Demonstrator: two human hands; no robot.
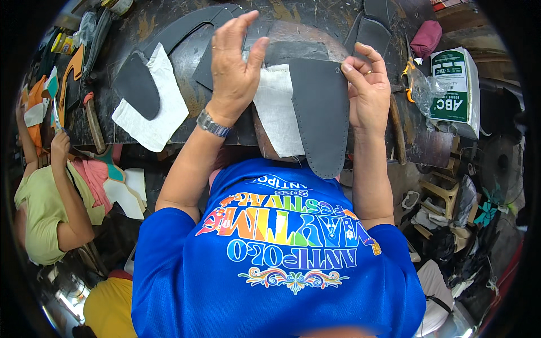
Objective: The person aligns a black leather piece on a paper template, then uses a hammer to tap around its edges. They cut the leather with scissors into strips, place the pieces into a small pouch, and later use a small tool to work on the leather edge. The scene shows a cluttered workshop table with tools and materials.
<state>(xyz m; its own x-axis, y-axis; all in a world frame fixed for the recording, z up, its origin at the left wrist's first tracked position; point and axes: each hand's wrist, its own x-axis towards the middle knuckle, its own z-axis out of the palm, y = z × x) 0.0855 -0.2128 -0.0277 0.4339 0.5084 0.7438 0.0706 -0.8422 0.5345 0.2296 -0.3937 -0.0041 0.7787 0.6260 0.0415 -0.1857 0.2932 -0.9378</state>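
At the middle of the bench (307, 12), just right of centre, a black panel (324, 121) with a straight far edge and a rounded near end lies with small holes dotted along its border, its near end reaching toward the person's blue shirt (282, 298). The right hand (370, 93) pinches its far right corner between thumb and forefinger, the other fingers curled. A pale cloth piece (277, 112) sits against the panel's left side, its right edge partly covered by it. The left hand (232, 70) is open and holds nothing, fingers pointing to the far side and thumb spread to the right, just left of that cloth; a metal-banded watch (213, 124) circles the wrist. Farther left, a smaller black piece (137, 87) rests on a second pale cloth (169, 112), with a wooden-handled tool (93, 121) near the bench's left edge. On the right are orange-handled scissors (409, 70), crumpled clear plastic (426, 84), a green-and-white container (455, 90) and, farther off, a maroon bundle (426, 39). At the far left, a co-worker in a yellow-green shirt (42, 219) has a hand (60, 145) raised near the bench.
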